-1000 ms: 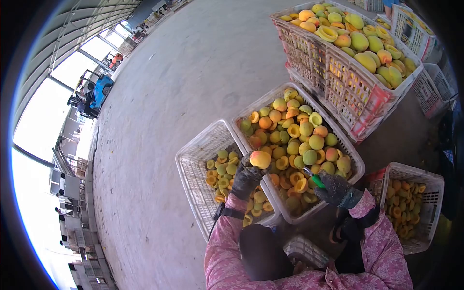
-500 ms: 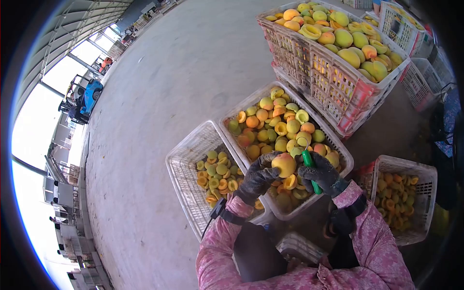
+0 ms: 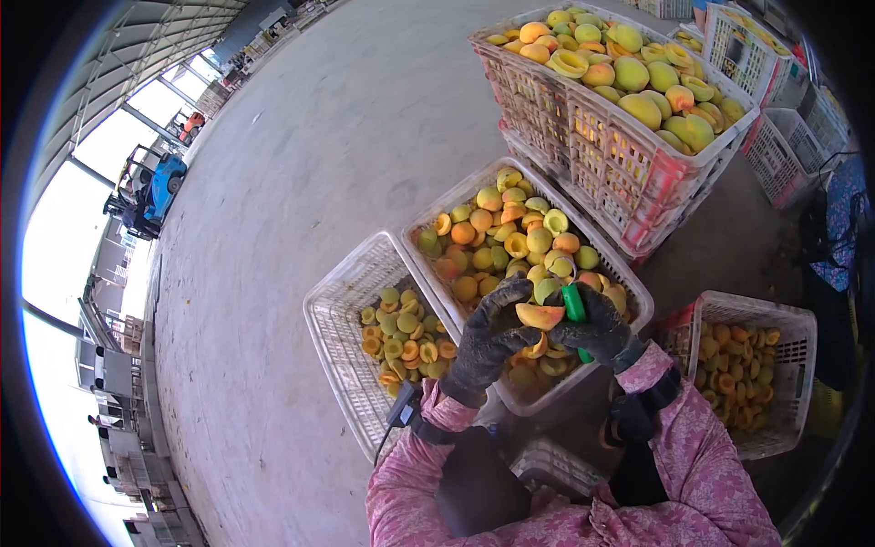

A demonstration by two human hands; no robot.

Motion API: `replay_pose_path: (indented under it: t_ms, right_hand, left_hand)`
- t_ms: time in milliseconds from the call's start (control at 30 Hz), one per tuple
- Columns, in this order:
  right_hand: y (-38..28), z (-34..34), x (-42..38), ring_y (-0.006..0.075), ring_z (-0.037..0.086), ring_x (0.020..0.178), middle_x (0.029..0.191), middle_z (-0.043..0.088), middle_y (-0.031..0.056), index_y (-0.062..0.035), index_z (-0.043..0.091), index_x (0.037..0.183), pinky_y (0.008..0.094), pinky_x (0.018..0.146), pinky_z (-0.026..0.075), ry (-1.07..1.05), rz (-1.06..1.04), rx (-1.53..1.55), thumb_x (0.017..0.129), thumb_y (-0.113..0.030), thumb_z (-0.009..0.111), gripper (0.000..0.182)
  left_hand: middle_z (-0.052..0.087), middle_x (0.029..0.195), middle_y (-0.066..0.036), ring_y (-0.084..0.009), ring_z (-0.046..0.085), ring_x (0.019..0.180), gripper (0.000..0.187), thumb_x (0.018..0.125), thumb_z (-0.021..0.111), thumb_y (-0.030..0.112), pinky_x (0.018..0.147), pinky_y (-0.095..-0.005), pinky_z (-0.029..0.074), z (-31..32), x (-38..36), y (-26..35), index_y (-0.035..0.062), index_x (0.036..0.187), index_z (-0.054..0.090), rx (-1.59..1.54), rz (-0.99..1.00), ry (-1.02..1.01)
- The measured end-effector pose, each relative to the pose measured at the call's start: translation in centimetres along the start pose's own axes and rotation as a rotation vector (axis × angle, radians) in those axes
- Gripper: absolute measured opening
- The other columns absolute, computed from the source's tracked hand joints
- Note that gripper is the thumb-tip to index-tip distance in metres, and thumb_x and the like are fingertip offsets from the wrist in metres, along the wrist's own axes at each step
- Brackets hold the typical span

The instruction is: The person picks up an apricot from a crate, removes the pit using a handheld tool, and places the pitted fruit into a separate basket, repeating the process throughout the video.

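In the head view my left hand (image 3: 490,339), in a dark glove, is closed on a peach half (image 3: 540,315) with its reddish-yellow edge turned toward me. My right hand (image 3: 600,326), gloved too, grips a green-handled pitting tool (image 3: 573,304); its thin curved metal end points away from me, close to the fruit. Both hands are over the middle crate (image 3: 441,294), which holds many peach halves and pieces. Just beneath the hands lies another orange peach piece (image 3: 536,346), partly hidden by the fingers.
To the left stands a white crate (image 3: 339,339) with peach halves. Another crate (image 3: 795,365) of halves is at the right. Stacked crates (image 3: 602,150) heaped with peaches rise behind. A blue forklift (image 3: 164,187) is far left on the concrete floor (image 3: 273,182).
The peach between my hands was a round whole-looking fruit; now a half with its cut edge shows. My right hand has tilted the tool more upright. The view has shifted slightly.
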State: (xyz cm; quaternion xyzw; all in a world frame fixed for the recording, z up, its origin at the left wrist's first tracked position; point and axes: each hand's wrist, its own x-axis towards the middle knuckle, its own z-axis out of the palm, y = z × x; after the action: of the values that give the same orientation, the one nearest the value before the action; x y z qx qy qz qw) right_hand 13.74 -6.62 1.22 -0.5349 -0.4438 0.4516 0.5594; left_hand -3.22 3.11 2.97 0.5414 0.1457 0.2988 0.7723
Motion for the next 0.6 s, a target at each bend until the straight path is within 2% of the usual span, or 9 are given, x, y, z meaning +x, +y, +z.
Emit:
replay_pose_path:
  t_ms: [67,133,167,200,267,400,467,533,600]
  right_hand:
    - [0.3,0.0,0.2,0.0292,0.056,0.084,0.095,0.056,0.0100,-0.0041,0.054,0.104,0.0393,0.072,0.045,-0.040,-0.060,-0.247,0.070,-0.018,0.068,0.039]
    - [-0.6,0.7,-0.1,0.0293,0.056,0.086,0.095,0.056,0.0105,-0.0046,0.053,0.105,0.0390,0.074,0.045,0.019,-0.132,-0.261,0.070,-0.018,0.069,0.040]
    - [-1.0,1.1,-0.2,0.0294,0.056,0.087,0.096,0.056,0.0109,-0.0050,0.053,0.106,0.0386,0.075,0.045,0.076,-0.202,-0.275,0.069,-0.018,0.069,0.042]
    - [-0.9,1.3,-0.2,0.0294,0.056,0.087,0.096,0.056,0.0109,-0.0050,0.053,0.106,0.0386,0.075,0.045,0.071,-0.201,-0.271,0.069,-0.018,0.069,0.042]
    - [-0.4,1.8,0.2,0.0237,0.057,0.089,0.099,0.057,0.0094,-0.0025,0.050,0.112,0.0338,0.077,0.046,0.117,-0.425,-0.345,0.074,-0.015,0.068,0.043]
    - [0.4,2.2,-0.5,0.0303,0.054,0.100,0.105,0.056,0.0143,-0.0016,0.049,0.114,0.0355,0.084,0.044,0.124,-0.478,-0.576,0.073,-0.015,0.067,0.047]
    - [0.2,2.2,-0.5,0.0326,0.053,0.098,0.103,0.055,0.0158,-0.0016,0.050,0.112,0.0375,0.082,0.043,0.105,-0.628,-0.635,0.073,-0.015,0.067,0.045]
    - [-1.9,1.9,-1.2,0.0335,0.055,0.092,0.098,0.056,0.0153,-0.0030,0.051,0.105,0.0390,0.077,0.045,0.095,-0.592,-0.665,0.072,-0.015,0.065,0.038]
    - [-2.6,1.7,-1.7,0.0344,0.056,0.087,0.094,0.056,0.0149,-0.0044,0.053,0.099,0.0404,0.071,0.046,0.084,-0.554,-0.699,0.071,-0.015,0.063,0.031]
  left_hand:
    - [0.045,0.126,-0.010,-0.0220,0.045,0.115,0.060,0.075,0.066,0.005,0.096,-0.0364,0.038,0.5,-0.1,0.3,0.0041,0.128,0.038,-0.005,-0.091,-0.004]
    - [0.044,0.125,-0.015,-0.0283,0.041,0.118,0.059,0.080,0.060,0.025,0.099,-0.0416,0.033,2.1,0.2,1.1,0.0021,0.129,0.035,-0.586,-0.249,-0.022]
    - [0.043,0.126,-0.016,-0.0296,0.040,0.118,0.058,0.086,0.048,0.037,0.099,-0.0424,0.032,2.3,0.5,0.7,0.0027,0.131,0.032,-0.621,-0.194,-0.050]
    - [0.043,0.126,-0.016,-0.0296,0.040,0.118,0.058,0.086,0.048,0.037,0.099,-0.0424,0.032,2.5,0.5,0.2,0.0027,0.131,0.032,-0.619,-0.193,-0.044]
    - [0.043,0.127,-0.016,-0.0300,0.042,0.116,0.057,0.088,0.044,0.041,0.100,-0.0431,0.031,3.1,0.5,-0.9,0.0028,0.129,0.034,-0.923,-0.257,0.207]
    - [0.046,0.123,-0.015,-0.0293,0.043,0.114,0.052,0.089,0.040,0.042,0.099,-0.0422,0.031,3.5,0.0,-2.3,0.0030,0.123,0.041,-1.036,-0.277,0.201]
    - [0.047,0.122,-0.015,-0.0283,0.045,0.112,0.050,0.088,0.040,0.042,0.099,-0.0414,0.032,3.4,-0.2,-2.6,0.0032,0.121,0.043,-1.036,-0.275,0.207]
    - [0.048,0.120,-0.015,-0.0280,0.047,0.109,0.049,0.088,0.040,0.041,0.098,-0.0415,0.033,3.0,0.0,-3.0,0.0026,0.119,0.044,-0.864,-0.099,0.326]
    - [0.050,0.118,-0.014,-0.0277,0.048,0.108,0.048,0.089,0.040,0.039,0.096,-0.0409,0.036,1.6,0.7,-2.8,0.0024,0.119,0.044,-0.920,-0.049,0.249]
